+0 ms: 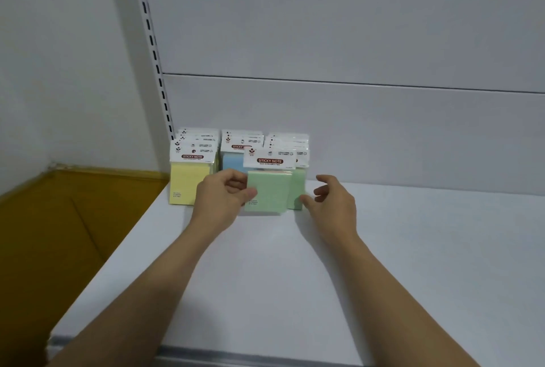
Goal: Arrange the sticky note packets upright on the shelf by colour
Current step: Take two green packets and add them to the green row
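Nearest to the camera is the grey front rail (236, 356) of a white shelf (295, 278), and both bare forearms reach over it toward the back. The left hand (221, 192) pinches a green sticky note packet (269, 192) at its left edge, with the thumb on the front face and the other fingers curled behind it. This packet stands upright with its lower edge on the shelf, a little in front of the other packets, and its white header card reads "STICKY NOTE". The right hand (333, 201) holds nothing. Its fingers are loosely bent and spread, and its thumb is just beside the lower right corner of the green packets; I cannot tell if it touches them.

Behind the held packet stand three rows of upright packets. The yellow row (187, 180) is at the left, the blue row (233, 161) is in the middle and partly hidden by the left hand, and the green row (296, 189) is at the right, directly behind the held packet. Further back is the plain white back panel (354, 118) with a slotted upright post (153, 50) at its left side. To the left of the shelf and lower lies a brown surface (59, 219), maybe a floor.
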The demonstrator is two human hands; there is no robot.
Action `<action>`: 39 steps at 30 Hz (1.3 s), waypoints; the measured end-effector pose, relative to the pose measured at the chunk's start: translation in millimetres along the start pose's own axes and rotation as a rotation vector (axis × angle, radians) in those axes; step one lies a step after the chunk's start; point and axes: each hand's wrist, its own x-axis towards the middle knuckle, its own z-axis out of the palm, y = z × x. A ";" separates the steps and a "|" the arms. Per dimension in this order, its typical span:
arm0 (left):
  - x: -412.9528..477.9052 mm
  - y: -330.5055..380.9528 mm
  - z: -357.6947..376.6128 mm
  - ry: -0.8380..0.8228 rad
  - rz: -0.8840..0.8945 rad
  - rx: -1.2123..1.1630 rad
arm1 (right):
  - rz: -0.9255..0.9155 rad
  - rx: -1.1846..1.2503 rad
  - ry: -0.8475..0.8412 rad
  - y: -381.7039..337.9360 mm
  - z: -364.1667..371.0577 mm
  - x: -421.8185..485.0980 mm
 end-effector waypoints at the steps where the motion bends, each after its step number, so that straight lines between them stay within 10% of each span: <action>1: 1.2 1.7 3.7 -0.014 0.005 0.005 | -0.001 -0.013 0.012 2.4 -4.1 -0.4; 39: 9.3 -14.6 36.2 0.062 0.075 0.251 | -0.031 -0.233 -0.058 2.2 4.2 -8.0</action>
